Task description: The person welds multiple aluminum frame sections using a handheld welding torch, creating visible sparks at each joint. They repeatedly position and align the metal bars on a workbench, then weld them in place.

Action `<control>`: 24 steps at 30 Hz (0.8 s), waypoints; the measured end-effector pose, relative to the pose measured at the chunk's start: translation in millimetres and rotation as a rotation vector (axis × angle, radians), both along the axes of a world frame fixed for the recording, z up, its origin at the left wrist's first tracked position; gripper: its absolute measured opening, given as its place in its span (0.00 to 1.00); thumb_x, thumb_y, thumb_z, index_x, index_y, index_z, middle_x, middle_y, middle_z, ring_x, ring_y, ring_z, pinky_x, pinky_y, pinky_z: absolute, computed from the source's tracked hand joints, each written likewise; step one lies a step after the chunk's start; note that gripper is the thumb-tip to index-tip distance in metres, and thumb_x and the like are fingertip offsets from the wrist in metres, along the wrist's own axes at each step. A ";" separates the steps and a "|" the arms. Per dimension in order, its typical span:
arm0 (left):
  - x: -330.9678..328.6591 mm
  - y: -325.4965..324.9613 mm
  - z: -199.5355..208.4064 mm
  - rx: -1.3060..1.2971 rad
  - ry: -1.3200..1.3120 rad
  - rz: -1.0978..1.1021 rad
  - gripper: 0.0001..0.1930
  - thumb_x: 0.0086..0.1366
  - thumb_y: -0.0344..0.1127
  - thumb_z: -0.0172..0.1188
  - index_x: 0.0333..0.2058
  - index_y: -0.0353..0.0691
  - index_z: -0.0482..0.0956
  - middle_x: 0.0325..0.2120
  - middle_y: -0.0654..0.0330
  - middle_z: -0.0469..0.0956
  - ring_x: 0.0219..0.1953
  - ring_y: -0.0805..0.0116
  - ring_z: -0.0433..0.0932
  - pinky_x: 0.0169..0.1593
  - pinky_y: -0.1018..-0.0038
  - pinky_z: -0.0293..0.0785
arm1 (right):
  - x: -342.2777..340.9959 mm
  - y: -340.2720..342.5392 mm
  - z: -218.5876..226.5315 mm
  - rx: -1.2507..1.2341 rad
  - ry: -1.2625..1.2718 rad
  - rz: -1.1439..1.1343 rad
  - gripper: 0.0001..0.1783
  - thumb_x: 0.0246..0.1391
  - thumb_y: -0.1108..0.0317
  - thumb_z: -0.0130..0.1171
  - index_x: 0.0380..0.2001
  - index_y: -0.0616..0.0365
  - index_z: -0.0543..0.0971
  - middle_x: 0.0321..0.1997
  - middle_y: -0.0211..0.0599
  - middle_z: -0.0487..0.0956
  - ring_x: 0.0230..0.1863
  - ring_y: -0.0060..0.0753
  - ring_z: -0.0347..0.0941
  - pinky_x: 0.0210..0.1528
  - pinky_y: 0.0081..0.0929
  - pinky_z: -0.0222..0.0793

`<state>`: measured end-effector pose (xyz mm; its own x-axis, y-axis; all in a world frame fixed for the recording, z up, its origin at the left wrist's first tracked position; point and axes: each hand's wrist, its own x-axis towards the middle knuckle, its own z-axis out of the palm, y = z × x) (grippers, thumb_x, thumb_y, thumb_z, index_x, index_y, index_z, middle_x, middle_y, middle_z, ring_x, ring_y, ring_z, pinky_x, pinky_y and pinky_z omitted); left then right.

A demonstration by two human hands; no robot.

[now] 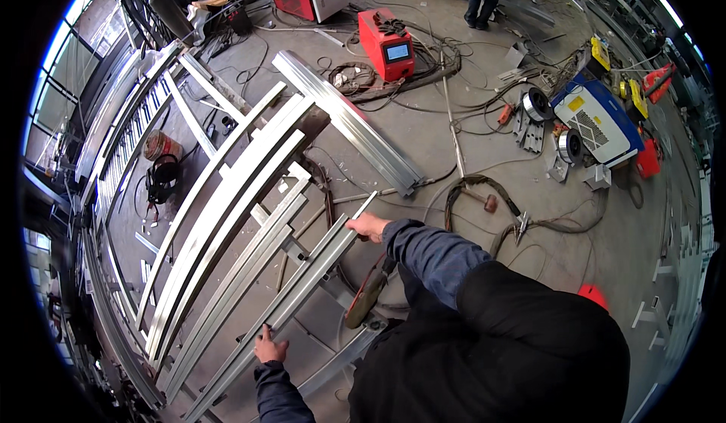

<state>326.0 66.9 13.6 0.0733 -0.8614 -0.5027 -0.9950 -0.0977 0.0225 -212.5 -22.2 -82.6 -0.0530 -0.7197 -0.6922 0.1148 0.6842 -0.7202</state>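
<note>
A long silvery metal channel (pixel 308 269) slants from the lower left up to the middle, over short cross-pieces. Near its upper end my right hand (pixel 368 227) is closed on the channel, with a narrow bright strip of metal showing beyond the fingers. Lower along the same channel, my left hand (pixel 270 345) touches its near edge with the fingertips, thumb spread away. Beside it on the far side runs a parallel metal rail (pixel 249 272), joined by a short bracket. Curved metal beams (pixel 227 215) lie farther left.
A wide ribbed metal profile (pixel 348 124) lies ahead. A red machine with a screen (pixel 386 45) stands beyond it among coiled cables (pixel 446 60). A blue and white machine (pixel 597 120) and wire spools (pixel 538 105) are at right. A hammer (pixel 484 200) lies on the floor. People stand far back.
</note>
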 end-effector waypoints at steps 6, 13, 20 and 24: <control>-16.3 -10.3 -2.6 0.000 -0.007 -0.050 0.58 0.48 0.47 0.81 0.78 0.50 0.63 0.61 0.43 0.76 0.64 0.44 0.75 0.70 0.47 0.65 | -19.0 4.9 -41.5 0.019 -0.085 -0.022 0.21 0.63 0.54 0.69 0.38 0.65 0.82 0.28 0.35 0.78 0.25 0.31 0.70 0.23 0.42 0.63; -18.6 -14.4 2.4 0.043 -0.007 -0.014 0.59 0.45 0.47 0.81 0.77 0.48 0.63 0.61 0.39 0.76 0.63 0.38 0.76 0.67 0.49 0.72 | -13.1 10.7 14.9 -0.079 0.100 -0.053 0.21 0.63 0.53 0.68 0.41 0.64 0.82 0.26 0.37 0.78 0.21 0.32 0.70 0.20 0.43 0.62; -17.6 -32.6 -1.6 0.109 0.011 -0.080 0.63 0.45 0.48 0.82 0.79 0.43 0.58 0.63 0.34 0.74 0.63 0.35 0.76 0.67 0.52 0.74 | -21.9 12.9 21.2 -0.102 0.173 -0.035 0.31 0.62 0.50 0.68 0.53 0.71 0.82 0.50 0.69 0.85 0.49 0.55 0.85 0.50 0.45 0.79; -22.9 -28.6 -2.1 0.171 0.063 -0.017 0.64 0.48 0.45 0.81 0.80 0.37 0.52 0.68 0.33 0.69 0.70 0.37 0.71 0.71 0.57 0.70 | -54.5 17.8 69.4 0.106 0.073 -0.015 0.30 0.62 0.47 0.69 0.44 0.70 0.84 0.40 0.54 0.86 0.43 0.42 0.82 0.49 0.46 0.77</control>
<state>303.1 38.3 11.5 0.0236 -0.7637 -0.6451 -0.9936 -0.0891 0.0691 -267.0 -4.4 -13.2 -0.1168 -0.6412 -0.7585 0.0755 0.7557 -0.6505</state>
